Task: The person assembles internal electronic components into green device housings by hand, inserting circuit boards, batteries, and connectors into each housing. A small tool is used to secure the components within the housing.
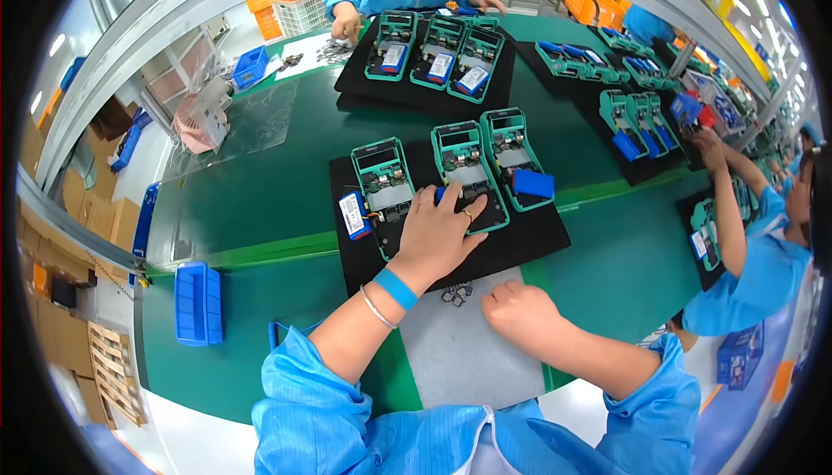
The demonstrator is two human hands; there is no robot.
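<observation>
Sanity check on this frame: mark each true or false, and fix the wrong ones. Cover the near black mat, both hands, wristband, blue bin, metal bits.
1. Three green housings lie on the near black mat. True.
2. The left hand is over the leftmost of these housings. False: the left hand is over the middle one.
3. The blue wristband is on the right wrist. False: the blue wristband is on the left wrist.
4. Small metal pieces lie to the left of the right hand. True.
5. The blue bin stands right of the near black mat. False: the blue bin stands left of it.
</observation>
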